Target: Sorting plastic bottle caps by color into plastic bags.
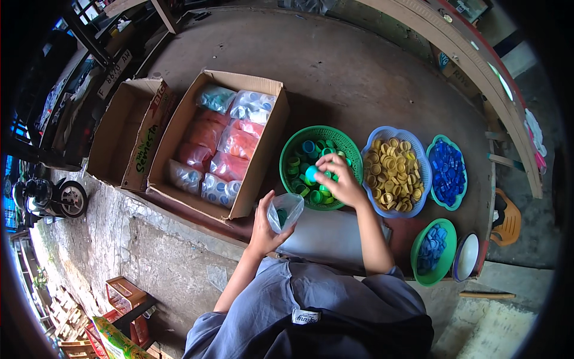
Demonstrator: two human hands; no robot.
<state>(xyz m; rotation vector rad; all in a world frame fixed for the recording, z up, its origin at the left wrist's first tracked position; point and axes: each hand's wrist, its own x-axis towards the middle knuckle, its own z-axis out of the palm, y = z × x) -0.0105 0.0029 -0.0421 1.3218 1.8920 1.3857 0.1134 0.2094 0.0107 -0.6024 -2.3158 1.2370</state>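
My left hand (263, 230) grips a clear plastic bag (290, 205) with its mouth held up. Something dark green lies inside the bag. Between the fingers of my right hand (343, 182) is a teal bottle cap (311, 173). This hand is over the near right part of a green woven basket (288, 145). Green bottle caps (317, 196) in several shades fill the basket, some hidden by my right hand. The bag is just to the near left of the basket, apart from my right hand.
A cardboard box (254, 194) holds bags of sorted caps. Left of it stands another open cardboard box (113, 134). At right are a lilac basket (378, 133) of yellow caps, a mint basket (431, 145) of blue ones, a green bowl (445, 272) and a white bowl (466, 257).
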